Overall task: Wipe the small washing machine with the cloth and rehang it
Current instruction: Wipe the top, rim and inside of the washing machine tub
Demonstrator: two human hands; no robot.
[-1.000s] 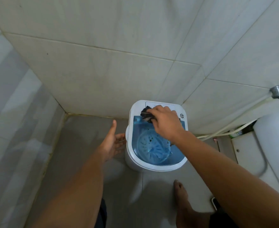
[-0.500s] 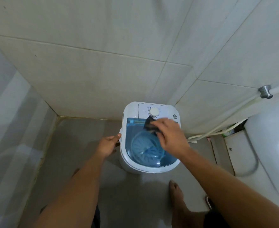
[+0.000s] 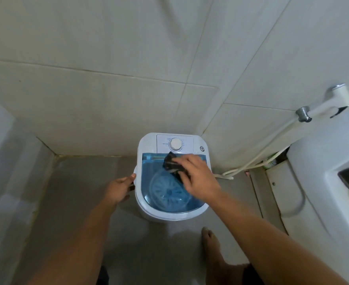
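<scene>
A small white washing machine [image 3: 149, 210] with a see-through blue lid and a white dial stands on the floor in the tiled corner. My right hand [image 3: 200, 179] grips a dark crumpled cloth [image 3: 172, 164] and presses it on the blue lid near its back edge. My left hand [image 3: 119, 189] holds the machine's left side, with the thumb on the rim and the fingers curled round a dark handle there.
Tiled walls close in behind and to the left. A white hose [image 3: 257, 157] runs from a wall fitting [image 3: 303, 114] down to the floor right of the machine. A white fixture [image 3: 323, 167] fills the right edge. My bare foot [image 3: 210, 241] stands before the machine.
My right hand slid the cloth from the control panel toward me onto the blue lid, uncovering the dial. My left hand closed in from beside the machine and took hold of its left side.
</scene>
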